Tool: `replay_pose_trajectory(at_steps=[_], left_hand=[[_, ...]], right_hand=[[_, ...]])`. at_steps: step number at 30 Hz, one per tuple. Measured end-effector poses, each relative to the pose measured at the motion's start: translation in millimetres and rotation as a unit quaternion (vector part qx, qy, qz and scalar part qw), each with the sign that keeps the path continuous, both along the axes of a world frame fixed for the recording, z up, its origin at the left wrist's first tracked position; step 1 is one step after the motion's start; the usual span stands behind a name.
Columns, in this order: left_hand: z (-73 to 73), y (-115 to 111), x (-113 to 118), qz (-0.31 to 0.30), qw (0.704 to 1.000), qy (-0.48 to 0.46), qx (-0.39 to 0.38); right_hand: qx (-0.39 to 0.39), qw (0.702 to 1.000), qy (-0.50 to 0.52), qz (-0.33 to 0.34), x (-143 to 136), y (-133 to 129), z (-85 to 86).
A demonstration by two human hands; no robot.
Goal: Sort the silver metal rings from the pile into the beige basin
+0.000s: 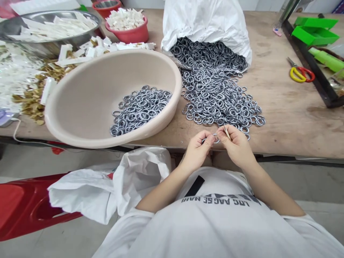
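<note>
My left hand (198, 148) pinches a grey ring (215, 138) between thumb and fingers at the table's front edge. Close beside it, my right hand (236, 145) is closed on a thin pale blade-like tool (227, 133) that pokes up between thumb and forefinger; its kind is unclear. The right fingertips meet the ring's right side. Just beyond my hands lies a heap of grey rings (220, 95), spilling out of a white sack (205, 21). To the left, a large beige basin (80, 82) holds a smaller pile of similar rings (142, 109).
Red-and-yellow scissors (301, 74) lie at right, near a black metal frame (311, 61) and green trays (314, 30). A steel bowl (40, 44) and red bowl (134, 34) with white pieces stand back left. Below hang white bags (139, 175) by a red stool (24, 204).
</note>
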State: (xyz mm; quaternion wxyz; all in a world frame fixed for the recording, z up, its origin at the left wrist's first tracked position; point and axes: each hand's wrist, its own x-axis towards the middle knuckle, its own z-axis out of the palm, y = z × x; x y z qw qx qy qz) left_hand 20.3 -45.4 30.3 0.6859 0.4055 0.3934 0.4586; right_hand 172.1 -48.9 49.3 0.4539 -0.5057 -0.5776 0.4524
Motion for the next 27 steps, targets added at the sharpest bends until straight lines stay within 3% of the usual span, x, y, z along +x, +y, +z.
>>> replay_pose_trajectory(at_steps=[5, 10, 14, 19, 24, 27], left_hand=[[1.7, -6, 7, 0.014, 0.999, -0.035, -0.008], [8.9, -11, 9, -0.035, 0.996, -0.075, -0.047], [14.5, -11, 7, -0.026, 0.992, -0.092, -0.079], [13.9, -12, 10, 0.002, 0.989, -0.109, -0.096], [8.8, -14, 11, -0.014, 0.989, -0.116, -0.087], [9.6, -17, 7, -0.054, 0.991, -0.109, -0.061]], right_hand=[[0.028, 0.999, 0.039, 0.003, -5, -8, -8.6], [0.013, 0.999, 0.039, 0.025, 3, -4, -5.7], [0.081, 0.99, -0.102, 0.046, 11, -8, 3.4], [0.19, 0.944, -0.268, 0.043, 8, -22, 9.2], [0.201, 0.932, -0.297, 0.048, 7, -24, 9.2], [0.153, 0.944, -0.29, 0.034, 15, -15, 5.0]])
